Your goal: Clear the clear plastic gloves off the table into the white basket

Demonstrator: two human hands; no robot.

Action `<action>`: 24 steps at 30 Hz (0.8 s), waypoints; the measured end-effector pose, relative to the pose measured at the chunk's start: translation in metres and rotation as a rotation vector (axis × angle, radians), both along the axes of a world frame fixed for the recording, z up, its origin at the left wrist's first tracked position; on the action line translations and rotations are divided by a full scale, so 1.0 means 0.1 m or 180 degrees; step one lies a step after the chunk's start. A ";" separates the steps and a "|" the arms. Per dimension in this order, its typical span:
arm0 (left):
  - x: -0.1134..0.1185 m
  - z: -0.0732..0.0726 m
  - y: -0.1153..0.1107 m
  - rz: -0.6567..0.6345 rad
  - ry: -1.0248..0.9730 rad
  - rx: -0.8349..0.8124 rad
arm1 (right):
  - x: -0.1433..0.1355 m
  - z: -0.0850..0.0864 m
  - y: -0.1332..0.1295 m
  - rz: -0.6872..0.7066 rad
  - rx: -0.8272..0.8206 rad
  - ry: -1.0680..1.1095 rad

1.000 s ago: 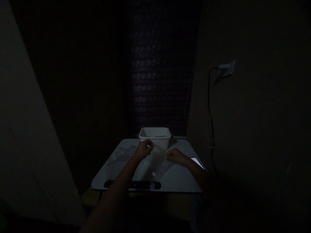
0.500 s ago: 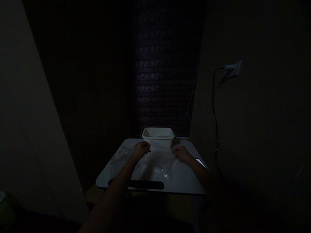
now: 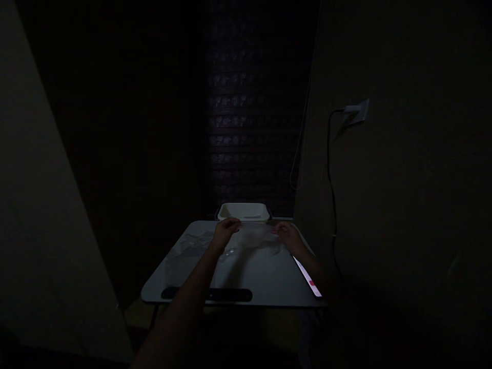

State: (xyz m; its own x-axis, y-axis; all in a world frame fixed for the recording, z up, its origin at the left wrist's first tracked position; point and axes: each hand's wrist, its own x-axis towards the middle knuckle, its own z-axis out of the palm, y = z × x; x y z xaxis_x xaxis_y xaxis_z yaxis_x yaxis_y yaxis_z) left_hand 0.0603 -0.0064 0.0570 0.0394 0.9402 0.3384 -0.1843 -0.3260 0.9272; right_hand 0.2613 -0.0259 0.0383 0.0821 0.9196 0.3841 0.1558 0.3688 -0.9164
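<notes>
A thin, clear plastic bag or sheet (image 3: 255,234) stretches between my two hands above the white folding table (image 3: 265,279). My left hand (image 3: 226,231) pinches its left upper corner, and my right hand (image 3: 284,232) grips the right side with bent fingers. Behind the hands stands a white plastic bin (image 3: 243,219), with something pale inside that is too dark to make out. More crumpled clear plastic (image 3: 188,246) lies on the table to the left of my left forearm.
A phone with a lit screen (image 3: 307,277) lies at the table's right edge, partly under my right forearm. A black slotted strip (image 3: 230,294) runs along the front edge. On the right wall, a cable (image 3: 331,179) hangs from a plug (image 3: 351,110). The room is very dark.
Both hands have lifted slightly, raising the plastic from the table's front toward the bin. More of the phone's lit screen shows. The whole view has shifted a little.
</notes>
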 end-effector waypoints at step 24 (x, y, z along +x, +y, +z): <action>0.00 -0.69 -0.19 -0.1182 0.4297 0.0351 | 0.08 -0.39 -0.63 0.0906 0.0230 -0.4124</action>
